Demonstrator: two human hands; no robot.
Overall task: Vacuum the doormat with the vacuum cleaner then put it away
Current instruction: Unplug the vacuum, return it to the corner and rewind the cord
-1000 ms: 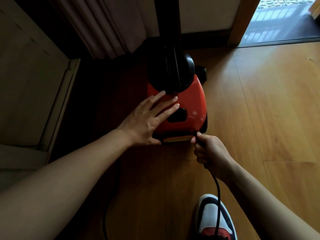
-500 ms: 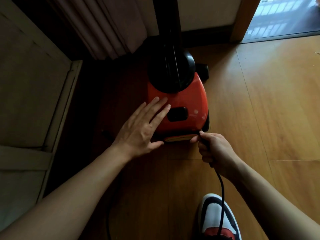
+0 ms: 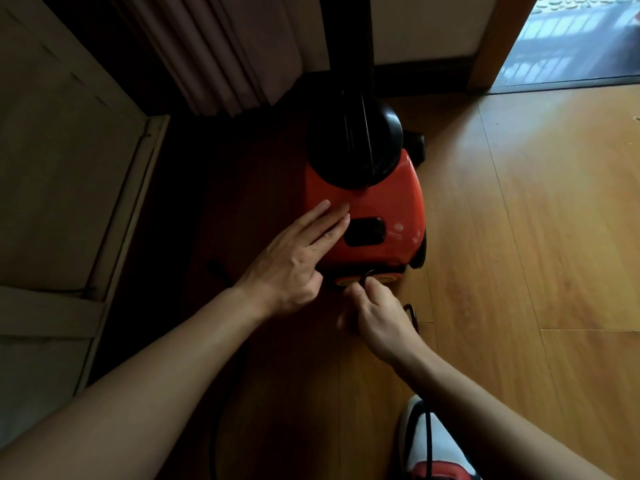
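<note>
A red and black vacuum cleaner (image 3: 391, 209) stands on the wooden floor, its black hose and tube rising at the back. My left hand (image 3: 294, 265) lies flat on its red top, fingers stretched out beside a black button (image 3: 364, 231). My right hand (image 3: 381, 315) pinches the black power cord (image 3: 428, 441) right at the rear of the cleaner, where the cord enters the body. The cord trails down over a shoe. A grey doormat (image 3: 568, 1) shows at the top right, beyond the doorway.
A pale cabinet (image 3: 59, 188) stands at the left, with a pleated curtain (image 3: 225, 53) behind the cleaner. A wooden door frame (image 3: 498, 39) edges the doorway at top right. A white, black and red shoe (image 3: 433, 448) is at the bottom. Wooden floor (image 3: 536, 237) spreads to the right.
My right hand has moved left along the rear of the cleaner, still on the cord. My left hand slid back slightly, fingers drawing closer together.
</note>
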